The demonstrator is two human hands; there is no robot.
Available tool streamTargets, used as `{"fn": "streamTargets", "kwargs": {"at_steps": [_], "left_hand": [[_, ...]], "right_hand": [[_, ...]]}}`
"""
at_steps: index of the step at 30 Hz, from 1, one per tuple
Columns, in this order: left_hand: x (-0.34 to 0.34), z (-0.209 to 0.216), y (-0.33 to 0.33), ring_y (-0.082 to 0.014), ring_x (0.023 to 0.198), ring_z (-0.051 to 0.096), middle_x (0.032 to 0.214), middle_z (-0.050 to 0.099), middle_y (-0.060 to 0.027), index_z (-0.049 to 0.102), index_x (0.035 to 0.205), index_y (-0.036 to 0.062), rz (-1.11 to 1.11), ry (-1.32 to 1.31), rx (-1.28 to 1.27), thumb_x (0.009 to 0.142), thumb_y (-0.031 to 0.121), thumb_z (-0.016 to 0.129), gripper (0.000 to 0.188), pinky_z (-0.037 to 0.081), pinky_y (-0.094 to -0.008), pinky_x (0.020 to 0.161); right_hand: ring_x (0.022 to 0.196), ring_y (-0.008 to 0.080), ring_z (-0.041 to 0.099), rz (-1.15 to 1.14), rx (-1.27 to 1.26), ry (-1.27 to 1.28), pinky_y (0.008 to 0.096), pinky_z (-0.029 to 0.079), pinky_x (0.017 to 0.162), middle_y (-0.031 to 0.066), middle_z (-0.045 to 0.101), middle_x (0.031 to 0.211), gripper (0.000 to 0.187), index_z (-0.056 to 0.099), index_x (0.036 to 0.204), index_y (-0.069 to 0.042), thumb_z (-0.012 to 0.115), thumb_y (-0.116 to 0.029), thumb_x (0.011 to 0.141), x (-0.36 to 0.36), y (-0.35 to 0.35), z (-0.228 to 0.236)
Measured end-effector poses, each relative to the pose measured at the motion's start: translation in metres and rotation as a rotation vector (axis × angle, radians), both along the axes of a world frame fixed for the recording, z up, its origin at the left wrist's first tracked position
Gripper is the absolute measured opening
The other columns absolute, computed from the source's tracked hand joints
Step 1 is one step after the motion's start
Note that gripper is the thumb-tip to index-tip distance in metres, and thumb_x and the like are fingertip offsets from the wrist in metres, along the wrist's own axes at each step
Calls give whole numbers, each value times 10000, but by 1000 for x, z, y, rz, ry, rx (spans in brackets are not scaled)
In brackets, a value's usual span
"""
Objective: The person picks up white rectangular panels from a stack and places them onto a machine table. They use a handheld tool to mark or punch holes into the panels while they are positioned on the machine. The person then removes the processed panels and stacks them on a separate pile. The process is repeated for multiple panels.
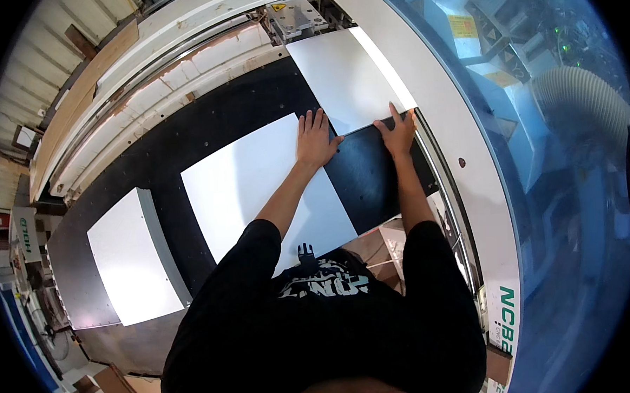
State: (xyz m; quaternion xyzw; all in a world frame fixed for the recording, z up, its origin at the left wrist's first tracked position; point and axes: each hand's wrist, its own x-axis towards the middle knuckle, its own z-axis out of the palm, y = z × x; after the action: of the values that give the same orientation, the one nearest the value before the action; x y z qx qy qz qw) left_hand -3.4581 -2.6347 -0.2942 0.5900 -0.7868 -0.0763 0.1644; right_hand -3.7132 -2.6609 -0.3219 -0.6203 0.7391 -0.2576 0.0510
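My left hand [316, 139] lies flat with fingers spread, at the far right corner of a large white panel [258, 185]. Its thumb reaches toward the near edge of a second white panel [348, 72], which extends under the machine's edge. At that panel's near right corner is my right hand [398, 133], its thumb and forefinger apart and touching the edge. Both panels rest on a black table [367, 173] dotted with small holes. Whether the right hand's other fingers curl around the corner is hard to make out.
Further left, a stack of white panels [135, 260] sits on the black surface. A white machine housing [461, 162] with a blue transparent cover [540, 208] borders the right side; a ribbed hose [581, 104] shows behind it. A metal mechanism [297, 18] stands at the far end.
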Motion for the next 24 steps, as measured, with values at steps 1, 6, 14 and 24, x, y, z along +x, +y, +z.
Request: {"fn": "streamTargets", "kwargs": {"at_steps": [1,6,14,24], "left_hand": [[-1,0,-1,-398,1490,249,1580,342,-213,436,1456,-55,0,11,-7,929,527,596,802,149,-514,1238],[0,7,0,-393,1500,219,1589,323,-208,398,1481,-50,-7,-38,57,951,539,558,808,130,-509,1243],[1,6,3,-395,1498,224,1589,315,-215,376,1487,-64,-16,-44,78,966,517,550,799,135,-516,1237],[0,1,1,-412,1473,269,1549,375,-203,420,1456,-61,29,63,-3,918,487,640,800,150,-516,1231]], "right_hand": [[1484,494,183,-24,17,30,575,135,1207,356,209,1577,923,459,1511,-257,715,-716,752,2,1,-4],[1506,498,81,-27,54,35,598,45,1204,399,173,1565,1063,396,1545,-212,623,-846,721,32,9,4],[1492,513,135,-15,-20,34,616,75,1190,421,220,1537,1096,454,1511,-193,567,-910,689,35,12,2],[1459,519,230,-29,-88,85,604,148,1185,430,321,1478,983,496,1476,-225,703,-786,696,33,9,-3]]}}
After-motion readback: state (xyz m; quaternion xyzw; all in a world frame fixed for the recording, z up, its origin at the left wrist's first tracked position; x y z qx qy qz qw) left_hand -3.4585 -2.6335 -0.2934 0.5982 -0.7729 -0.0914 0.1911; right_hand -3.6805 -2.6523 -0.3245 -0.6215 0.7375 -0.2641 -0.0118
